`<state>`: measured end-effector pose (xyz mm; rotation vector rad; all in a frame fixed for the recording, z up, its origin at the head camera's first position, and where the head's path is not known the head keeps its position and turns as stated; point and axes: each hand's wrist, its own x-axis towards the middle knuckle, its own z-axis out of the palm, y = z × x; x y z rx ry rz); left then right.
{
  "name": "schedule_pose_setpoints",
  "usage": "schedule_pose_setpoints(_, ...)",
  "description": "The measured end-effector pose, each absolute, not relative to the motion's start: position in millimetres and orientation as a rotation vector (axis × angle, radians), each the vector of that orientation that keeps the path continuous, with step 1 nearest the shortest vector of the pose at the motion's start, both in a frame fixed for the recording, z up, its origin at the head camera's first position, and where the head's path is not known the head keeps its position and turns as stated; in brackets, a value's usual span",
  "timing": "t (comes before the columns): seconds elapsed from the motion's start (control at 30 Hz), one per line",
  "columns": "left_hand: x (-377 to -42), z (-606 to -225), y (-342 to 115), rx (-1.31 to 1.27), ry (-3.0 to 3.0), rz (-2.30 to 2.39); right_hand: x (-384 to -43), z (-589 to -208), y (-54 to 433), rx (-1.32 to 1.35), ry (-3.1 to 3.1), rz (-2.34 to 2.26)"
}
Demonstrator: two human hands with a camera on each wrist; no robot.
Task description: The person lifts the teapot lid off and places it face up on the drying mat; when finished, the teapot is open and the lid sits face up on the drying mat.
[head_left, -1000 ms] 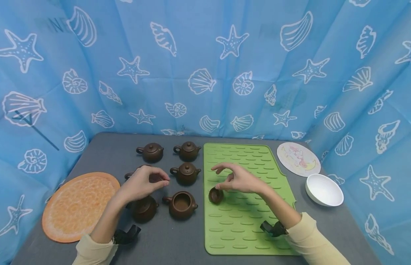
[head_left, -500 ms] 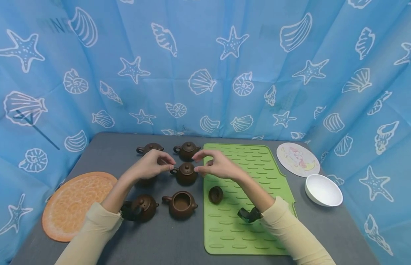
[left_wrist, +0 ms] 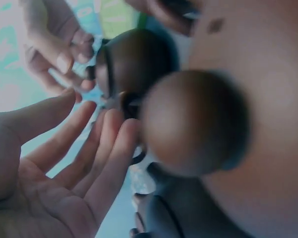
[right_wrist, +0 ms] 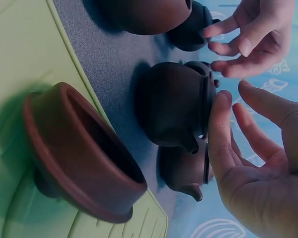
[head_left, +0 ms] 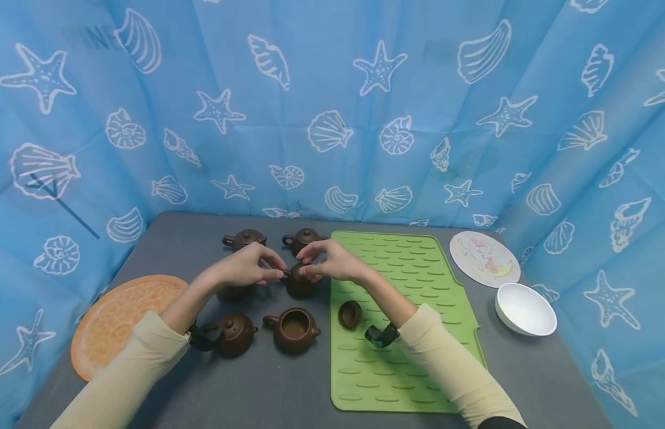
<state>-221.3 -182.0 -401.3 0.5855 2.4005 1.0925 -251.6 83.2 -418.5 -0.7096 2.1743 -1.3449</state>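
In the head view both arms reach forward, the left hand (head_left: 250,266) and right hand (head_left: 331,260) either side of the lidded teapot (head_left: 299,286) on the grey table (head_left: 279,393) — nearer each other than half a second ago. The left wrist view shows the left hand's fingers extended; the right wrist view, right thumb and fingers apart near the knob (right_wrist: 216,83).

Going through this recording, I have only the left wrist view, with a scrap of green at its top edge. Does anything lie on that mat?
Observer: Yes, a lid lies near the left edge of the mat.
Operator: Which way up?
Observer: Upside down; the right wrist view shows its knob underneath.
Operator: And is any pot open?
Observer: The head view shows one pot uncovered, just left of that lid.
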Motion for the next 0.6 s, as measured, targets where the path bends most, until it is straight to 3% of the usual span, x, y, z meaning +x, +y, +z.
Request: schedule_pose_setpoints(0.6,-239,-410,-176,0.482,2.404,1.113,-263,-424,86,-0.706,2.190,-1.268)
